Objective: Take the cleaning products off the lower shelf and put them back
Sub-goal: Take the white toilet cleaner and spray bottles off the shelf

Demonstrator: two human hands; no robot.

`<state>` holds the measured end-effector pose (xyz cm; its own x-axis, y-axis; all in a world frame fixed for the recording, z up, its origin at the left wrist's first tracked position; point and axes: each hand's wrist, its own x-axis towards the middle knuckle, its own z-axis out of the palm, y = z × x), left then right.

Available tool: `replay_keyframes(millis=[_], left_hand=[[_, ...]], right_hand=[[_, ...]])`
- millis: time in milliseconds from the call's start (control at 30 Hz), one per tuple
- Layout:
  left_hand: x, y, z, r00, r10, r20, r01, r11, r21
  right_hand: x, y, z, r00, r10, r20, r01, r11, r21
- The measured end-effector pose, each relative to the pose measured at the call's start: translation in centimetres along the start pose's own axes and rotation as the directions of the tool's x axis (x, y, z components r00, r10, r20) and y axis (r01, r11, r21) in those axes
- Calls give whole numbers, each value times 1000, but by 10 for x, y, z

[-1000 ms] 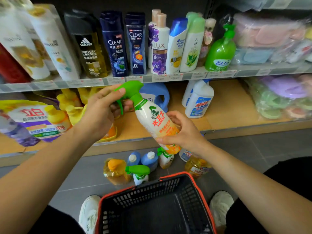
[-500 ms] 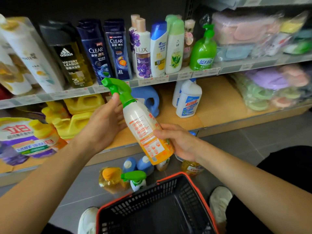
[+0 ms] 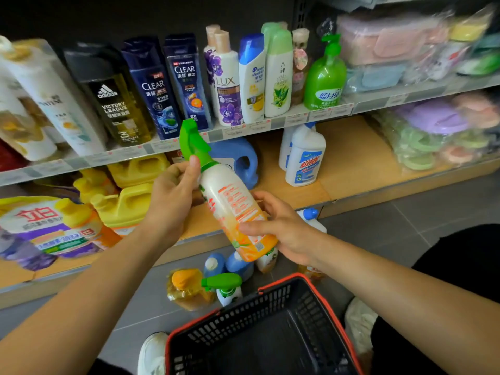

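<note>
In front of the lower wooden shelf (image 3: pixel 351 158), at frame centre: holding a white plastic spray bottle with an orange base and green trigger head (image 3: pixel 232 207) in both hands, clear of shelf and floor. Lying tilted, long axis running from the nozzle at about eleven o'clock down to the base at about five o'clock, printed back label turned up toward the camera.

Left hand (image 3: pixel 170 196) closing round the neck just under the trigger, thumb (image 3: pixel 193 169) pressing on the green collar; remaining fingers wrapped behind, hidden. Right hand (image 3: pixel 284 228) cupping the orange base from the four o'clock side, fingers curled over the label, pinching the bottle against the palm. Neither hand spread.

Waiting at about one o'clock from the bottle: bare shelf board, between the blue handled detergent jug (image 3: pixel 240 161) and the white bleach bottle with the blue label (image 3: pixel 305 158). Probably needing the base swung down and forward, toward twelve o'clock, to stand the bottle upright there. Right hand sitting nearer that gap and already carrying the base, so likely leading; left hand steering the top.

Standing on the grey floor at six o'clock below the bottle: a cluster of small bottles (image 3: pixel 216 282), not yet returned, just behind the black mesh basket with a red rim (image 3: pixel 316 288).
</note>
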<state>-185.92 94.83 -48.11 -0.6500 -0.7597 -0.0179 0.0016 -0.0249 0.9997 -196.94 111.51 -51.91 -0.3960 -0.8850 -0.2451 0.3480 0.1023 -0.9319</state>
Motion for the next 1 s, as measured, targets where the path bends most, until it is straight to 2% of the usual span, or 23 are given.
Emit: replay_keyframes(millis=[100,300,400,633,833,933,1000], left_hand=[[2,-6,-5,999,-31,43,32,999,-27],[1,2,-1,979,-151,135,177,962,-207],[0,5,1,965,-170,198,226,925,-306],[1,-1,-4,986,-115,119,146,942,-301],[3,-7,-2,992,-83,98,107,956,-275],[4,-9,-1,994,-69,83,88,963,-253],[4,-9,-2,996,-81,37,88,966,-244]], right_hand=[[-2,-3,-5,991,49,128,-68,987,145],[-7,2,-4,922,129,364,-233,937,259],[-7,3,-4,894,141,425,-271,926,264],[-2,5,-3,941,37,337,-111,973,203],[-2,11,2,993,-61,105,58,998,28],[-2,14,2,994,-80,79,81,997,-19],[-2,14,2,994,-69,85,69,998,10]])
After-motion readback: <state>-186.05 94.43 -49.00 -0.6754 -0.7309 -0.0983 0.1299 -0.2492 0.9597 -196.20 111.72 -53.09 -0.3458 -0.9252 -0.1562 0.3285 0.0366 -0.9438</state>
